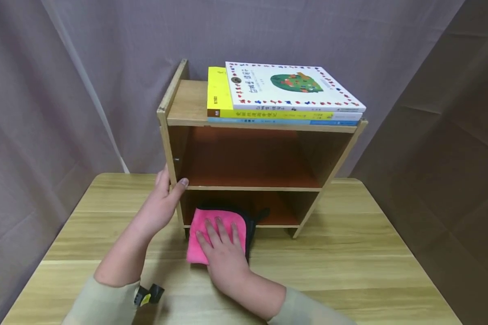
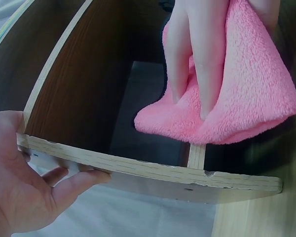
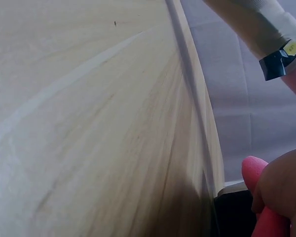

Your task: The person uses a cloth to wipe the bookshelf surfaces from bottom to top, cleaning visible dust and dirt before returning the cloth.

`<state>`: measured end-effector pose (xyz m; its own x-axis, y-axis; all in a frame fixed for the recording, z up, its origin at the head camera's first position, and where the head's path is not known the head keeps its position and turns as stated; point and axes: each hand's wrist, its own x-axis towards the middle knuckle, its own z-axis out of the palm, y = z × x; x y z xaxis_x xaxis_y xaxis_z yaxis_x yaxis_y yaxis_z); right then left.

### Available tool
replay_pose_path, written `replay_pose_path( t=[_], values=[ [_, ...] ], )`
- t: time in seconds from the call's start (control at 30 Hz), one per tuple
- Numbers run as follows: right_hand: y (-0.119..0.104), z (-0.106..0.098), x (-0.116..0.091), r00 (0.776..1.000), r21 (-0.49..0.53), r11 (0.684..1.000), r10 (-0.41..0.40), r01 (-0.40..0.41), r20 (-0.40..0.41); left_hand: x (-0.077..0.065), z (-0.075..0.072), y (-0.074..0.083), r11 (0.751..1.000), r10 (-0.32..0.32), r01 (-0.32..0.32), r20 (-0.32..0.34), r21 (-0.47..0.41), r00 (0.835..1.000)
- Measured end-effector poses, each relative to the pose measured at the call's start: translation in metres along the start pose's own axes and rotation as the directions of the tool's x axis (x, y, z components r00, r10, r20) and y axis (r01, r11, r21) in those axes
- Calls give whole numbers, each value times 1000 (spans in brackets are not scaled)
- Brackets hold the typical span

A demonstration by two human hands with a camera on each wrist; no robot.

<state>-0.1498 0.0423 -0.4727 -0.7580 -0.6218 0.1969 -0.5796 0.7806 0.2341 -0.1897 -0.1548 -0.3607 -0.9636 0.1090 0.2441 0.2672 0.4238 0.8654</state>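
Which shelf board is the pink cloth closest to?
The bottom board, just above the table: the cloth, under the right hand, hides part of its front edge. The middle board is higher; the top board holds the books.

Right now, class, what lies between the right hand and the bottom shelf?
The pink cloth lies between the right hand and bottom shelf, as the head view shows.

On counter, before curtain: bookshelf; on its top, books; at its lower compartment's left front, cloth.
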Motion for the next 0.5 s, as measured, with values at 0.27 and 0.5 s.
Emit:
replay_pose_path(
  t=[0.27,0.5],
  values=[
    [-7,-2,7,1000,-23,1000,-9,9,12,1,0,0,1000,5,-5,-7,3,1000],
    [-11,-1,11,999,-37,999,-26,25,-42,1,-1,2,1000,14,-14,-21,-2,1000]
  ],
)
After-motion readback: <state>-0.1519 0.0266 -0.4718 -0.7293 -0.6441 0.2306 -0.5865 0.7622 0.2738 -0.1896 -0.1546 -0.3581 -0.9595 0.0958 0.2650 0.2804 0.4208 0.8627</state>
